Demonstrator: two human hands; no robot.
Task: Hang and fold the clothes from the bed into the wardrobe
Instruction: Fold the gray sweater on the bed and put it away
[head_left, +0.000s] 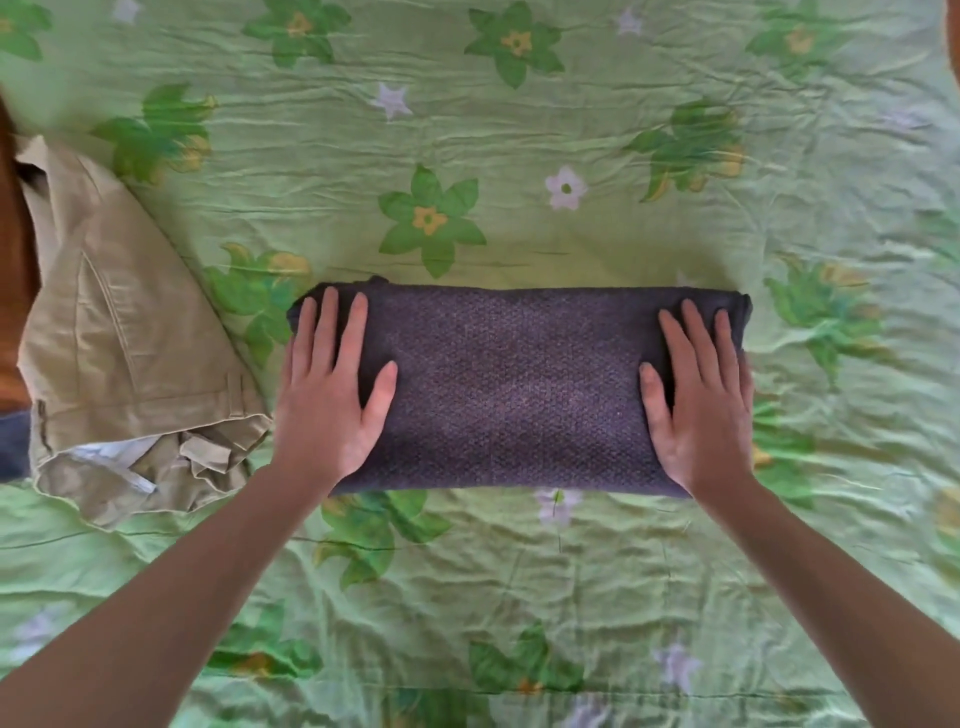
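Observation:
A dark purple knitted garment (517, 384) lies folded into a wide rectangle in the middle of the bed. My left hand (332, 395) rests flat on its left end, fingers spread. My right hand (698, 400) lies flat on its right end in the same way. Neither hand grips the cloth; both press on top of it. A pair of beige trousers (130, 332) lies unfolded at the left side of the bed, waistband toward me, apart from the purple garment.
The bed is covered by a wrinkled light green sheet (519, 130) printed with green and white flowers. A brown wooden surface (13, 291) shows at the far left edge, with a bit of dark blue cloth (13, 441) below it.

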